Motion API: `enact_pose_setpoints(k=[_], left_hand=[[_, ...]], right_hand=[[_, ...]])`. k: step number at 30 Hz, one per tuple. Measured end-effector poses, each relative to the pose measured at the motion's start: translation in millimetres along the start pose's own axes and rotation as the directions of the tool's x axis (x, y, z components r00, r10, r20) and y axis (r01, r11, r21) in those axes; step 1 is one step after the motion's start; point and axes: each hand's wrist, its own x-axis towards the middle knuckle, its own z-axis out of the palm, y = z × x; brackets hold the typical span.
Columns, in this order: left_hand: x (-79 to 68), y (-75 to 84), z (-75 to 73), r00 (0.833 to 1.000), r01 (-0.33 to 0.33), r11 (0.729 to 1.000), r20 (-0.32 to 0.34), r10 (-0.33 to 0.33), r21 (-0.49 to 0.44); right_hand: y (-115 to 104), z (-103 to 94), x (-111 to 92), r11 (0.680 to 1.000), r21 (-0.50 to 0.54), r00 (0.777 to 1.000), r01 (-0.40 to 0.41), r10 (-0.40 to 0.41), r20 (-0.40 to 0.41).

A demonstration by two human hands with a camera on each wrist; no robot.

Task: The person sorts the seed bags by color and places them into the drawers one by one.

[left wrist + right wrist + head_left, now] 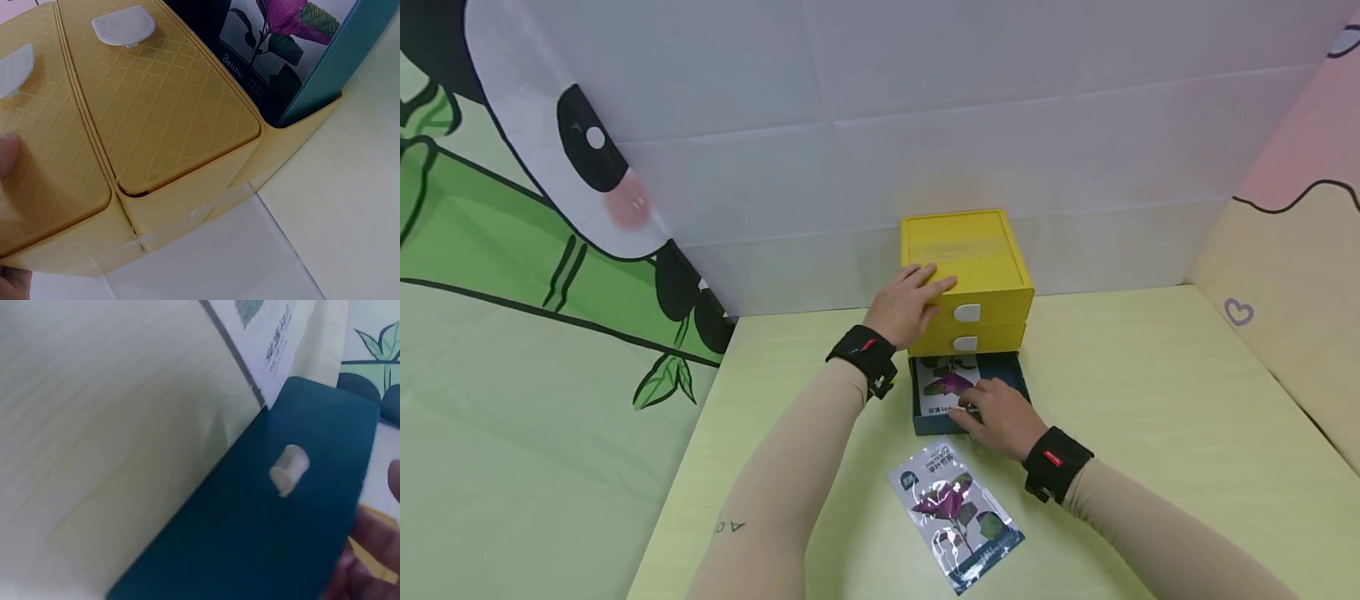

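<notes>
A yellow cabinet (pixel 958 250) with white-tabbed drawers stands against the back wall. My left hand (pixel 904 304) rests across its upper left edge, fingers extended on top and thumb (pixel 7 153) against a drawer front. The bottom dark teal drawer (pixel 928 423) is pulled out, with a flower-printed sachet (pixel 947 385) inside. Over the drawer's front right part is my right hand (pixel 1003 417), fingers loosely bent inside the rim. In the right wrist view, its thumb appears apart from the front panel (pixel 250 525). Whether the fingertips touch the sachet is hidden.
A matching sachet (pixel 951 508) lies on the pale tabletop (pixel 1120 400) in front of the drawer. A white knob (pixel 290 470) sticks out of the drawer front. Printed cloth (pixel 775 183) hangs behind and beside the table.
</notes>
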Motion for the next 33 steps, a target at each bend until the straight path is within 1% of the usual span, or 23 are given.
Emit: enact_pose_setpoints(k=[3, 5, 7, 9, 11, 15, 20, 24, 29, 33], left_hand=[[0.6, 0.2, 0.1, 1.0, 0.002, 1.0, 0.002, -0.002, 0.001], [0.6, 0.6, 0.1, 1.0, 0.002, 1.0, 0.005, -0.002, -0.001], [0.6, 0.8, 0.2, 1.0, 0.003, 1.0, 0.007, -0.003, -0.006], [0.7, 1.0, 0.2, 1.0, 0.005, 1.0, 0.006, -0.004, -0.012], [1.0, 0.8, 0.6, 1.0, 0.005, 1.0, 0.005, -0.005, -0.013], [1.4, 0.2, 1.5, 1.0, 0.009, 1.0, 0.0, -0.009, -0.016], [1.4, 0.2, 1.8, 1.0, 0.013, 1.0, 0.004, -0.013, -0.008], [1.3, 0.1, 1.6, 1.0, 0.015, 1.0, 0.006, -0.014, -0.011], [1.3, 0.6, 0.9, 1.0, 0.014, 1.0, -0.003, -0.014, -0.022], [0.8, 1.7, -0.7, 1.0, 0.016, 0.999, -0.012, -0.016, -0.03]], right_hand=[[-7, -6.5, -8, 1.0, -0.024, 0.998, 0.016, -0.017, -0.065], [-14, -11.3, -15, 1.0, -0.01, 0.998, 0.007, -0.007, -0.064], [-21, -14.5, -24, 1.0, 0.006, 0.999, -0.019, 0.019, -0.031], [-27, -15.7, -33, 0.998, 0.004, 0.998, -0.059, 0.059, 0.026], [-31, -14.2, -40, 0.996, -0.013, 0.992, -0.092, 0.093, 0.087], [-33, -6.1, -49, 0.99, -0.068, 0.976, -0.123, 0.133, 0.175], [-31, 6.8, -56, 0.982, -0.125, 0.957, -0.145, 0.171, 0.236], [-29, 15.7, -60, 0.975, -0.179, 0.956, -0.132, 0.173, 0.238], [-28, 24.5, -63, 0.957, -0.269, 0.956, -0.108, 0.174, 0.237], [-30, 27.7, -64, 0.949, -0.308, 0.967, -0.071, 0.141, 0.211]])
